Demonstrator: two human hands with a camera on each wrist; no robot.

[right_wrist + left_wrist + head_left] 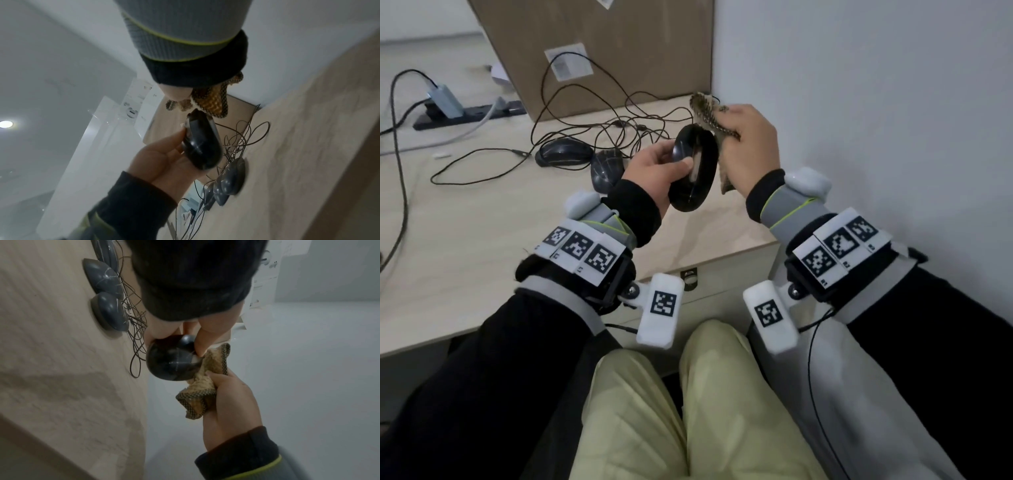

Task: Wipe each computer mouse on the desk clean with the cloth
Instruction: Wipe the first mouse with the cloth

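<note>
Wiping the held mouse above the tabletop (482,219)

Centre frame, the left hand (654,171) grips the black mouse (693,168) by its sides; the right hand (748,144) clutches the cloth (707,113) against its edge. Best to rotate the mouse, reaching every face.

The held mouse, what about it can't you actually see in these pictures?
- Mouse far side against the cloth: hidden in head view by the mouse itself.
- Its near end: blurred in right wrist view.
- Left hand fingers behind it: hidden by mouse and sleeve in left wrist view.
</note>
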